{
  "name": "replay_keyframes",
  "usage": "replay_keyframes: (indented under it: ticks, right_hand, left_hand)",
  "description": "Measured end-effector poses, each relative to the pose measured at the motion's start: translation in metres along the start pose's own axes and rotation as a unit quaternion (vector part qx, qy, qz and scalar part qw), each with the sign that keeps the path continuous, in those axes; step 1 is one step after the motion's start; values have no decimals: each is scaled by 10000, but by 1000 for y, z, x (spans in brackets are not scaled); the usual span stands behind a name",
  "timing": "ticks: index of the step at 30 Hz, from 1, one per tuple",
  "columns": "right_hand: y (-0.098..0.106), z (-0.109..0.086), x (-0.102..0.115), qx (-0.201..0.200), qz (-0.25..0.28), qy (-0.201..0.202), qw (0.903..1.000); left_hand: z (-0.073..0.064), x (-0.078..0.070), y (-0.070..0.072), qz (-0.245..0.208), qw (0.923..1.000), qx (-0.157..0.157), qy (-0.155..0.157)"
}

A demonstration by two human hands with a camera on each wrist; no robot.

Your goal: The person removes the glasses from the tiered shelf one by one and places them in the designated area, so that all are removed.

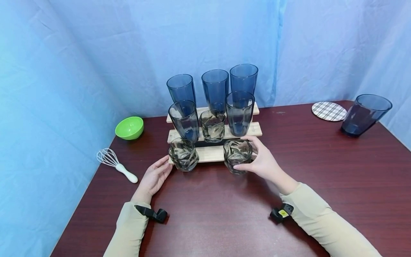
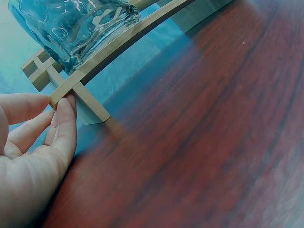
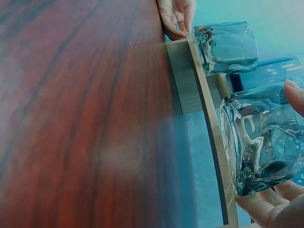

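A three-tier wooden rack (image 1: 210, 154) stands on the table, holding blue and grey glasses. My right hand (image 1: 265, 162) grips a short wavy grey glass (image 1: 237, 153) at the right of the lowest tier, thumb on one side and fingers around the other. In the right wrist view the base of this glass (image 3: 259, 137) is right at the slat. The left end of the lowest slat (image 2: 102, 54) is pinched between thumb and fingers of my left hand (image 1: 155, 180). Just above that end sits another short wavy glass (image 1: 184, 155).
Tall glasses (image 1: 215, 85) fill the top tier; the middle tier bears two tall glasses with a short one (image 1: 212, 126) between. Left lie a green bowl (image 1: 130, 128) and a whisk (image 1: 123, 171). Far right are a checked coaster (image 1: 329, 111) and a tilted-looking tall glass (image 1: 364, 116).
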State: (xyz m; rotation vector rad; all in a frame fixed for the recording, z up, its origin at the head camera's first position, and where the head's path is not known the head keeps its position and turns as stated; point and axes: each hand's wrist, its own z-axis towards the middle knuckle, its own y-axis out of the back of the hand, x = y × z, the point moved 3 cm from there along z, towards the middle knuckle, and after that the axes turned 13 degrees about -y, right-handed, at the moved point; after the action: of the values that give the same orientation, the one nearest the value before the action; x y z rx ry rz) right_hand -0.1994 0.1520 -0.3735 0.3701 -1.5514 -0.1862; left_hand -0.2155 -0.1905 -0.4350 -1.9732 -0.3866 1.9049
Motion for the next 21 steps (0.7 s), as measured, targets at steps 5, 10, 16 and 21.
replay_keyframes:
  ticks: [5,10,16,21]
  right_hand:
    - [7,-2,-3,-28,55,103,9999]
    - [15,-5,-6,-67,62,154,9998]
    - [27,-10,-11,-65,18,163,9998]
    - [35,-14,-14,-156,-168,116,9997]
  left_hand:
    - [0,0,0,-80,9999,37,-57]
    - [0,0,0,-112,9999,47,-92]
    - [0,1,1,-63,10000,25,-48]
    - [0,0,1,-69,9999,-66,-36]
